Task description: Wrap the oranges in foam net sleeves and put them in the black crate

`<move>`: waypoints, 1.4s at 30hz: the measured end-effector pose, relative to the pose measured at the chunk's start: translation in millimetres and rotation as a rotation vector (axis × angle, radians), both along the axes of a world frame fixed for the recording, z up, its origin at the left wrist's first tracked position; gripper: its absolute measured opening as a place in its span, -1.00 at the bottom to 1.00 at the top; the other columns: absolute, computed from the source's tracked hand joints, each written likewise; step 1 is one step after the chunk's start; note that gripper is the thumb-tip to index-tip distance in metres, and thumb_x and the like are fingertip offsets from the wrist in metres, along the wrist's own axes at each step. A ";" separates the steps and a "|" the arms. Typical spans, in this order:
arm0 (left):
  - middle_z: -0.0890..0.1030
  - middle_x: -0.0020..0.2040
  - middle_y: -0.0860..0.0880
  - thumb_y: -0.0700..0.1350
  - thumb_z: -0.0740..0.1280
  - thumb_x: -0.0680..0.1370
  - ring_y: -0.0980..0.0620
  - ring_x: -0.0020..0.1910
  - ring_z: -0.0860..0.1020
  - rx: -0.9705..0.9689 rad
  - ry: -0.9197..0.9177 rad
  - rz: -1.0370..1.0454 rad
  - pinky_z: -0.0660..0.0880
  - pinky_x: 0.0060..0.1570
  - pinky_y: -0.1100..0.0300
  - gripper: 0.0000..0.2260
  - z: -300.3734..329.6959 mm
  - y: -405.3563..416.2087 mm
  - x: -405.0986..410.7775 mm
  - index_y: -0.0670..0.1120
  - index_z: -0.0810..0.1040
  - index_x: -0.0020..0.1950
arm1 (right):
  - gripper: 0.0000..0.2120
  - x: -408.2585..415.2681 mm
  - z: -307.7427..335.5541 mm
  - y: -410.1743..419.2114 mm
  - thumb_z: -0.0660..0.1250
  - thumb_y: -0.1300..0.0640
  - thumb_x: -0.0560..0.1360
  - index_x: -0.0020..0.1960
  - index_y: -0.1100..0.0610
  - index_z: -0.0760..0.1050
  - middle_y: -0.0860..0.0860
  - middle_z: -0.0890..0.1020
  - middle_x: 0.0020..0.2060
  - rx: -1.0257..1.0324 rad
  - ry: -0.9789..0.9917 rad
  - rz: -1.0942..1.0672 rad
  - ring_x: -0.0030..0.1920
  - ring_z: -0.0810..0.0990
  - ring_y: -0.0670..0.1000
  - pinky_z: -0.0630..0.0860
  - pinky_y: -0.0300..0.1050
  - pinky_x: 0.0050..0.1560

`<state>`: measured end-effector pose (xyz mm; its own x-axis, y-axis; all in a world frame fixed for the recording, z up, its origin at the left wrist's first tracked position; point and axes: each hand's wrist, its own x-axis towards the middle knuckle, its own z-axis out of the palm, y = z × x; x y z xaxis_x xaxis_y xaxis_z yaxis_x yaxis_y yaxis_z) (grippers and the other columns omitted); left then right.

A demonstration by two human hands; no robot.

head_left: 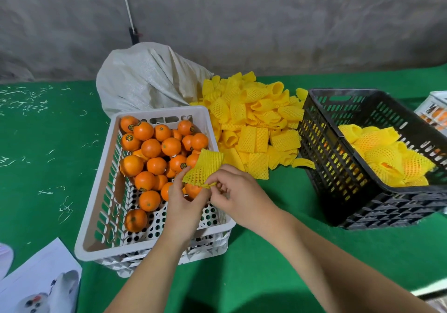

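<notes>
Several wrapped oranges (387,160) lie in the black crate (324,143); left of it, a sleeve (203,167) is pinched by both hands (183,201) (239,191) over an orange (192,190). Many oranges remain unwrapped in the white crate (96,216).

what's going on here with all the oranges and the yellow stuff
A person is packing oranges. Over the white plastic crate of loose oranges, the left hand holds one orange while the right hand pinches the edge of a yellow foam net sleeve at that orange; the sleeve is not yet over it. A pile of spare yellow sleeves lies on the green table cover, and the black plastic crate on the right already holds several wrapped oranges.
</notes>
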<state>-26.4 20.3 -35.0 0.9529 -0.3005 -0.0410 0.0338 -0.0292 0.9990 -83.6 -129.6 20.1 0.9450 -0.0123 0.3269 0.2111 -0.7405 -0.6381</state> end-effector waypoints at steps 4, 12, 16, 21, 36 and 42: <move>0.63 0.34 0.02 0.12 0.42 0.42 -0.01 0.29 0.63 -0.033 -0.001 -0.027 0.56 0.33 -0.17 -0.38 -0.2 0.7 -1.1 0.30 0.43 0.49 | -0.83 -5.7 -6.7 7.0 0.39 0.22 0.56 0.14 0.18 0.62 -0.03 0.51 -0.01 -0.038 -0.050 -0.036 -0.02 0.46 -0.05 0.53 0.01 -0.06; 0.63 -0.19 -0.02 -0.05 0.34 0.57 0.00 -0.18 0.58 -0.124 0.137 0.006 0.50 -0.11 -0.07 -0.87 2.8 0.7 1.3 0.01 0.69 -0.05 | -0.43 -3.4 -18.1 9.1 0.44 0.04 0.52 0.48 -0.03 0.35 -0.02 0.29 0.27 -0.085 -0.002 -0.052 0.31 0.32 0.09 0.45 0.06 0.31; 0.61 -0.08 -0.12 0.17 0.39 0.56 -0.16 0.00 0.58 -0.169 0.168 -0.179 0.53 0.15 -0.23 -0.60 2.9 3.4 3.6 -0.18 0.58 0.09 | -0.60 9.5 -6.2 0.5 0.39 0.00 0.58 0.41 -0.01 0.52 -0.04 0.41 0.24 0.040 -0.054 -0.085 0.28 0.40 0.08 0.42 0.01 0.33; 0.68 0.23 0.11 0.36 0.56 0.34 0.10 0.17 0.68 -0.151 0.126 -0.190 0.64 0.10 0.19 -0.46 -2.9 0.8 3.8 0.38 0.56 0.30 | -0.80 18.1 3.9 -9.3 0.35 0.19 0.65 0.23 0.17 0.66 0.03 0.63 0.10 0.206 -0.114 -0.163 0.15 0.61 -0.01 0.55 -0.02 0.18; 0.68 0.13 -0.07 0.25 0.59 0.30 -0.12 0.14 0.70 -0.310 0.171 0.093 0.68 0.00 0.04 -0.38 -2.4 -7.2 4.8 0.06 0.46 0.24 | -0.45 13.3 -14.0 6.2 0.41 -0.15 0.55 0.49 -0.12 0.38 -0.12 0.32 0.27 0.143 0.079 -0.110 0.33 0.37 -0.07 0.44 -0.22 0.26; 0.68 0.27 -0.10 0.42 0.51 0.39 -0.12 0.18 0.70 -0.379 0.121 -0.083 0.68 0.02 -0.01 -0.41 1.9 -1.3 2.1 0.18 0.58 0.32 | -0.27 13.7 -18.7 -1.3 0.62 -0.20 0.33 0.42 -0.25 0.39 -0.18 0.31 0.27 0.498 0.155 -0.060 0.32 0.43 -0.22 0.64 -0.23 0.06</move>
